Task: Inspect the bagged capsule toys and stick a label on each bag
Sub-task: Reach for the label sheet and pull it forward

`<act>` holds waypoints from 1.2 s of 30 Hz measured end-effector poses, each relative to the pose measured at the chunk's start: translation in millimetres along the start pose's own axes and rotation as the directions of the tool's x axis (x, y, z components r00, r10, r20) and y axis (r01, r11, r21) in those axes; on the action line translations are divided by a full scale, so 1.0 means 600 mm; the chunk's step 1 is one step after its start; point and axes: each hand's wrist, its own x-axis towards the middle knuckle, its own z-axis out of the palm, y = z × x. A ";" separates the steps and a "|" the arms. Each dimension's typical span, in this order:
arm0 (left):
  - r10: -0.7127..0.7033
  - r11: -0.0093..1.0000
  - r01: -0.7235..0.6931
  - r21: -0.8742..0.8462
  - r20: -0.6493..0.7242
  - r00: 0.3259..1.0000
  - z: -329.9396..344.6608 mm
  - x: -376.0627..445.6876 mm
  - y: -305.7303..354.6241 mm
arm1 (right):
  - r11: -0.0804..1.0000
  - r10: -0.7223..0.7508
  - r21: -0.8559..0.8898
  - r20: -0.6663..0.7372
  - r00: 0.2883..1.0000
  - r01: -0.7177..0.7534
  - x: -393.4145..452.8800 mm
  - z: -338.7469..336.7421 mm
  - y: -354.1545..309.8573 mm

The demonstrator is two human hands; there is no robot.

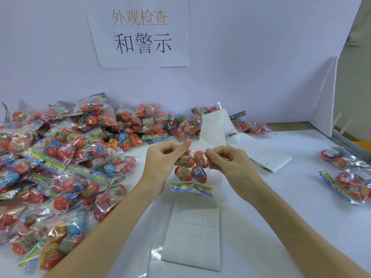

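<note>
1. Bags of capsule toys fill the left side of the table [261,227]: a big loose pile [60,157] runs from the near left edge back to the wall, each clear bag holding red, blue or yellow capsules under a bright header strip. Judging by its size, this is the stock not yet checked, and it is by far the larger share.

2. Left hand [162,159] is raised over the middle of the table, its thumb and fingers curled and pinching the top left edge of one bag.

3. Held bag [190,169] hangs between both hands, above the label sheet, its header strip pointing down towards the person. Four capsules show inside. Whether a label is on it already I cannot tell.

4. Label sheet [192,233] lies flat under the hands, a long white strip with a grid of small blank labels. Its far end curls up against the wall.

5. Right hand [226,163] mirrors the left, fingers bent and pinching the bag's top right edge. It looks like the inspecting step, with the sticking to follow.

6. Small booklet [269,159] lies just beyond the right hand.

7. Finished bags [349,173], only a few, lie at the far right, well apart from the pile. Most of the job looks left to do.
</note>
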 end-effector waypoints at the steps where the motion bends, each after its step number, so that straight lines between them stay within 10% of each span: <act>1: -0.014 1.000 0.014 0.000 0.000 1.000 0.000 0.001 0.000 | 1.000 -0.002 -0.017 -0.003 1.000 0.002 0.000 0.001 0.001; 9: -0.054 0.966 -0.033 0.255 0.326 0.944 -0.009 0.001 -0.003 | 0.896 -0.234 -0.391 -0.021 0.972 0.208 -0.008 0.000 -0.009; 15: 0.007 0.998 -0.013 0.065 0.090 0.996 -0.006 0.005 -0.003 | 0.969 -0.008 -0.246 -0.007 1.000 0.006 -0.003 -0.006 -0.007; 36: 0.017 1.000 -0.021 0.023 0.149 0.989 0.001 0.004 -0.009 | 1.000 -0.012 0.009 -0.100 0.995 0.013 0.005 -0.011 -0.005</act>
